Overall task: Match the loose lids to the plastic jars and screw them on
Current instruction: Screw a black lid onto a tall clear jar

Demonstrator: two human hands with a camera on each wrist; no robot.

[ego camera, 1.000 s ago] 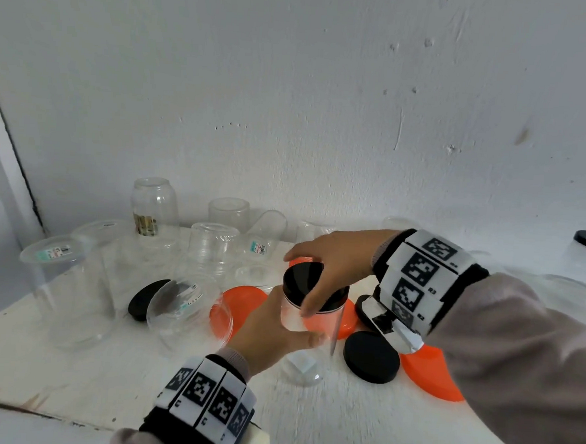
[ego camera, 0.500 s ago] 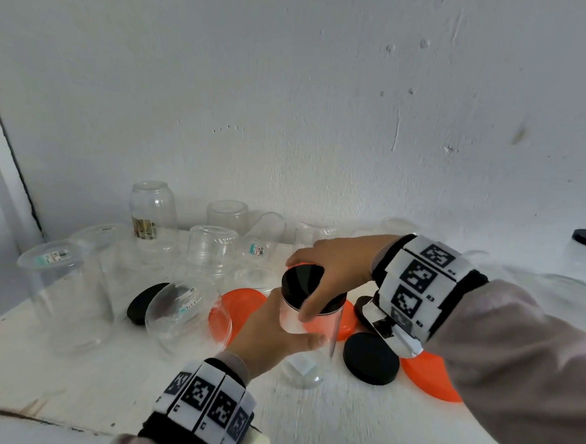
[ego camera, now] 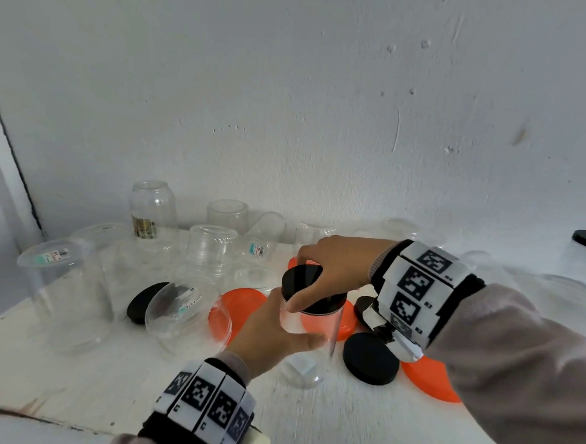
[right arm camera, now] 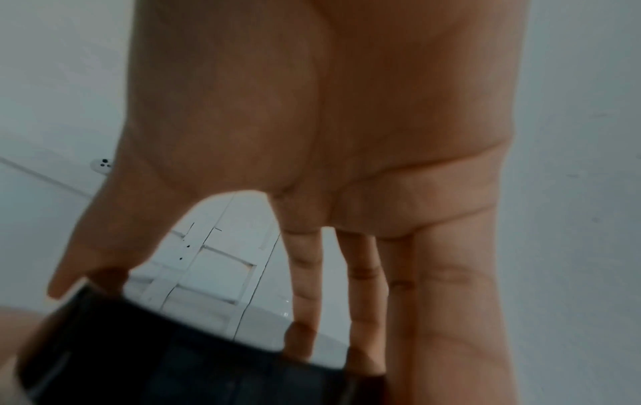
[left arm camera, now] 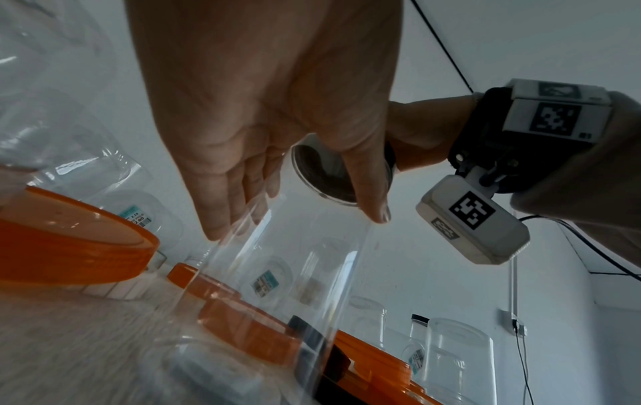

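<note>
Upright clear jar [ego camera: 312, 329], black lid [ego camera: 306, 286] uppermost.

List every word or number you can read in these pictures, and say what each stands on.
"2.00": price sticker on a clear jar, left wrist view; only partly legible.
Other jar stickers: too small or blurred to read.
Wristband markers: coded patterns only; the tiny characters beside them are unreadable.
</note>
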